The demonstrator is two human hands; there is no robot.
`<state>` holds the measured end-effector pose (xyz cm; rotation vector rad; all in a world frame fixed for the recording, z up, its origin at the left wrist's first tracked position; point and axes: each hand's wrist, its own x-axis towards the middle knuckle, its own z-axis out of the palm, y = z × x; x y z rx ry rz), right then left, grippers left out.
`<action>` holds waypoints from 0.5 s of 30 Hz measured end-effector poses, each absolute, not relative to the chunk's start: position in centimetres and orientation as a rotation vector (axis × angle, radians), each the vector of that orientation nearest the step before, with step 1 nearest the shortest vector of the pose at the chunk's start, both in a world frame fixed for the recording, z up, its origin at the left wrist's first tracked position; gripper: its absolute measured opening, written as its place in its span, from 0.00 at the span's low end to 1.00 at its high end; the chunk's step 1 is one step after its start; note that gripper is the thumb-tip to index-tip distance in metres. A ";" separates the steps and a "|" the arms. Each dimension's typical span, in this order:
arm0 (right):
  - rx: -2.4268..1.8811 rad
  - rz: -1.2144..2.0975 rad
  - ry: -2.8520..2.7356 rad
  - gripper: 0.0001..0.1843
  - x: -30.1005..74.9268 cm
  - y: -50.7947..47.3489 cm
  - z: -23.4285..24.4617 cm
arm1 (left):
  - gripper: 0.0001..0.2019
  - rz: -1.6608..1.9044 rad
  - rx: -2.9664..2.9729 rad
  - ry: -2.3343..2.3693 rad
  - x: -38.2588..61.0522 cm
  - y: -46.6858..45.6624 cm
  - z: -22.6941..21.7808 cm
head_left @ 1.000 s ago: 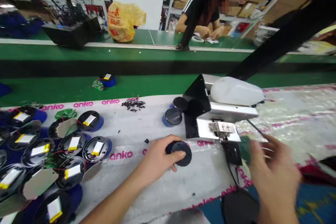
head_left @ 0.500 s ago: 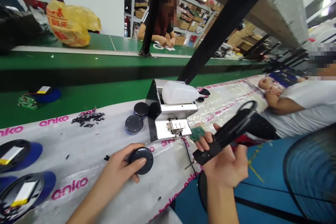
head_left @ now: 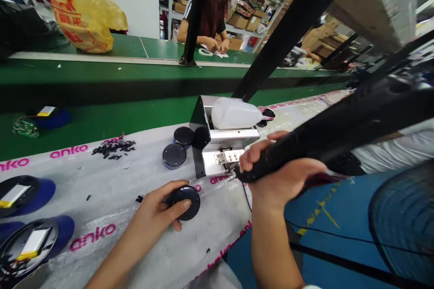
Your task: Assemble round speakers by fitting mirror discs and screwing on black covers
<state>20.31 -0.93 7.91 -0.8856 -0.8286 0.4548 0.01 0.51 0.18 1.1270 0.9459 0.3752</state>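
My left hand (head_left: pixel 161 210) grips a round black disc-shaped piece (head_left: pixel 188 203), thumb on top and fingers at its side, just above the plastic-covered bench. My right hand (head_left: pixel 271 176) is wrapped round a black electric screwdriver (head_left: pixel 305 140), whose thin bit points left. Its tip is by the front outlet of a silver and black screw feeder (head_left: pixel 230 137); whether they touch I cannot tell. On the feeder lies a white plastic bottle (head_left: pixel 235 114) with a red tip. Left of it stand two round units with black lids, a nearer one (head_left: pixel 174 156) and a farther one (head_left: pixel 183 136).
Blue round housings (head_left: pixel 45 194) with batteries stand at the left. A pile of small black parts (head_left: pixel 113 148) lies behind my left hand. A slanted black post (head_left: pixel 288 31) rises behind the feeder. A fan (head_left: pixel 403 226) is at the right. One person (head_left: pixel 213 22) sits across the bench.
My right hand has moved left and up with the screwdriver, bringing its bit to the front of the screw feeder. My left hand still holds the black round piece in nearly the same place.
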 end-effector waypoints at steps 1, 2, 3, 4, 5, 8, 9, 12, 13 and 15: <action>-0.875 0.525 -0.838 0.33 19.9 -1.6 8.1 | 0.24 0.374 1.127 0.938 0.0 0.5 0.2; -0.864 0.571 -0.847 0.33 19.3 -2.4 8.3 | 0.23 0.377 1.131 0.925 0.0 0.5 0.1; -0.855 0.587 -0.861 0.33 18.6 -3.0 8.5 | 0.23 0.386 1.137 0.909 0.0 0.5 0.1; -0.851 0.571 -0.872 0.31 17.8 -3.6 8.7 | 0.22 0.393 1.144 0.895 -0.1 0.5 0.0; -0.858 0.549 -0.881 0.29 16.9 -4.0 8.8 | 0.21 0.400 1.150 0.884 -0.1 0.5 -0.1; -0.870 0.527 -0.938 0.26 14.8 -4.2 8.5 | 0.19 0.422 1.158 0.855 0.0 0.6 0.0; -0.869 0.530 -0.951 0.26 14.4 -4.0 8.2 | 0.18 0.429 1.154 0.845 0.0 0.6 0.1; -0.854 0.557 -0.979 0.25 13.9 -3.3 7.0 | 0.15 0.445 1.142 0.818 0.1 0.6 0.5; -0.848 0.572 -0.989 0.26 13.9 -3.1 6.6 | 0.15 0.451 1.142 0.813 0.2 0.6 0.5; -0.830 0.585 -1.027 0.26 14.1 -3.1 6.1 | 0.13 0.466 1.143 0.811 0.2 0.6 0.7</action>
